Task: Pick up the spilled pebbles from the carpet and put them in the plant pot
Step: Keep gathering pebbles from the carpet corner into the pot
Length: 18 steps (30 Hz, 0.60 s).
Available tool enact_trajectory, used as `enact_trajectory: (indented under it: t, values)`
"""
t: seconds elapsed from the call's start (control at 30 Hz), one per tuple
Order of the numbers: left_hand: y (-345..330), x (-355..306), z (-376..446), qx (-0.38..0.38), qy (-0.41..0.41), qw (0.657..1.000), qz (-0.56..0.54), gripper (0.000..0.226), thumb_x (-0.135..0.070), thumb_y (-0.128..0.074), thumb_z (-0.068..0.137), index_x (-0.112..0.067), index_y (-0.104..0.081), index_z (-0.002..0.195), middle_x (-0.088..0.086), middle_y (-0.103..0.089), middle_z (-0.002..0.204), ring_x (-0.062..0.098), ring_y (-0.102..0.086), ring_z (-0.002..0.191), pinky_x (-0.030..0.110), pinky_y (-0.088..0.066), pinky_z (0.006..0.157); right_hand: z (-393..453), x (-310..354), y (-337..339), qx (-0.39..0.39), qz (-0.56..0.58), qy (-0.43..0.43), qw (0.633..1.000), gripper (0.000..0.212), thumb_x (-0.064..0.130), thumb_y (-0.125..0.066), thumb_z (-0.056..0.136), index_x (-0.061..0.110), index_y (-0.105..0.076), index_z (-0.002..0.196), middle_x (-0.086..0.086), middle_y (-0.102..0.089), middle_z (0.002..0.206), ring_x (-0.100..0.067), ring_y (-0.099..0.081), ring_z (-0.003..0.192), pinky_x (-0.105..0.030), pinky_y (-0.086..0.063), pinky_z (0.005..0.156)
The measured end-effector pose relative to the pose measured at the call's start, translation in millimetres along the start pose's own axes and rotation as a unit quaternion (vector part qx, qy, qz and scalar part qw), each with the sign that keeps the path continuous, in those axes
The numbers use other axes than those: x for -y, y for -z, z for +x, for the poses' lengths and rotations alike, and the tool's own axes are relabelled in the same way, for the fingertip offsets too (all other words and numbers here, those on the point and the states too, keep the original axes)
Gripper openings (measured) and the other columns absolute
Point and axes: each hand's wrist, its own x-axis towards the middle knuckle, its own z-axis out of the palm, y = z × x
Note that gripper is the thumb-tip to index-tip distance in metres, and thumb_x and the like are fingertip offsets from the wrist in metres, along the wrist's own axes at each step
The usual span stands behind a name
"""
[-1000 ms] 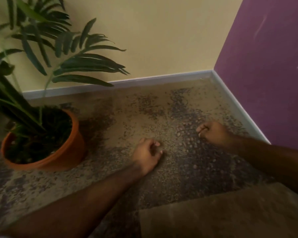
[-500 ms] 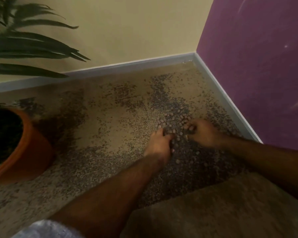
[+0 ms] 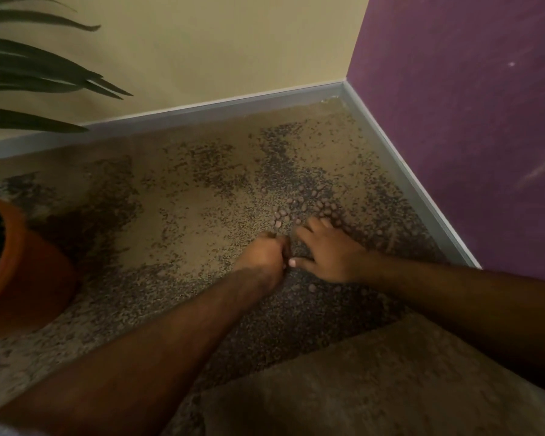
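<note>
**Both hands down on pebble patch near the corner**

Head view: your left hand [image 3: 265,256] is curled into a fist on the carpet [image 3: 177,215]; can't tell what it holds. Your right hand [image 3: 328,253] lies flat, fingers spread, touching the pebbles [image 3: 299,209], which are clustered just beyond both hands. The skirting board [image 3: 422,196] runs close on the right. The plant pot [image 3: 22,278] sits at the left edge, well apart, with bare carpet between.
</note>
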Motion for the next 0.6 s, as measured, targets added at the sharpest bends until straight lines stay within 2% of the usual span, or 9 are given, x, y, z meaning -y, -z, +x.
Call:
enact_trajectory:
  t: [0.07, 0.2, 0.33, 0.4, 0.5, 0.6]
  values:
    - [0, 2, -2, 0.002, 0.001, 1.0, 0.01, 0.011, -0.017, -0.058, 0.088, -0.021, -0.06, 0.098, 0.004, -0.052, 0.107, 0.022, -0.057, 0.088, 0.029, -0.046, 0.074, -4, 2, -6, -0.016, -0.006, 0.016, 1.0, 0.049, 0.052, -0.045, 0.092, 0.015, -0.039, 0.124, -0.009, -0.04, 0.119, -0.025, -0.041, 0.108, -0.038, -0.042, 0.082]
    - [3, 7, -2, 0.01, 0.021, 1.0, -0.02, 0.014, -0.006, -0.056, 0.084, -0.019, -0.063, 0.085, 0.003, -0.06, 0.096, 0.016, -0.057, 0.079, 0.026, -0.048, 0.072, -10, 7, -15, -0.047, 0.0, 0.026, 0.999, 0.023, 0.026, -0.042, 0.097, 0.015, -0.042, 0.117, -0.008, -0.041, 0.116, -0.025, -0.043, 0.103, -0.037, -0.041, 0.08]
    - [4, 11, -1, 0.038, 0.059, 0.993, -0.098, 0.021, 0.001, -0.061, 0.08, -0.018, -0.068, 0.078, -0.003, -0.068, 0.081, 0.01, -0.062, 0.072, 0.025, -0.053, 0.066, -9, 7, -16, -0.038, 0.022, 0.019, 0.999, 0.013, 0.013, -0.041, 0.097, 0.015, -0.044, 0.109, -0.006, -0.04, 0.109, -0.022, -0.043, 0.098, -0.038, -0.043, 0.079]
    - [7, 11, -2, 0.04, 0.06, 0.993, -0.094, 0.019, -0.003, -0.067, 0.079, -0.021, -0.07, 0.08, -0.006, -0.069, 0.083, 0.007, -0.062, 0.074, 0.02, -0.051, 0.067, -7, 6, -16, -0.029, 0.031, 0.018, 0.999, 0.013, 0.006, -0.042, 0.093, 0.017, -0.044, 0.1, -0.003, -0.039, 0.102, -0.02, -0.043, 0.092, -0.038, -0.044, 0.077]
    - [8, 12, -9, 0.048, 0.071, 0.99, -0.111, 0.014, -0.006, -0.074, 0.075, -0.019, -0.069, 0.078, -0.004, -0.068, 0.084, 0.009, -0.063, 0.074, 0.022, -0.05, 0.064, -2, 0, -12, 0.0, 0.052, -0.003, 0.999, 0.02, 0.001, -0.041, 0.091, 0.015, -0.049, 0.102, -0.003, -0.042, 0.101, -0.019, -0.045, 0.09, -0.038, -0.044, 0.078]
    - [5, 18, -20, 0.055, 0.101, 0.978, -0.173, 0.015, -0.002, -0.075, 0.073, -0.014, -0.068, 0.079, -0.001, -0.069, 0.084, 0.009, -0.065, 0.071, 0.02, -0.05, 0.055, -1, -2, -2, -0.043, 0.192, -0.054, 0.979, 0.013, 0.007, -0.044, 0.095, 0.008, -0.055, 0.101, -0.004, -0.049, 0.094, -0.019, -0.049, 0.085, -0.031, -0.041, 0.07]
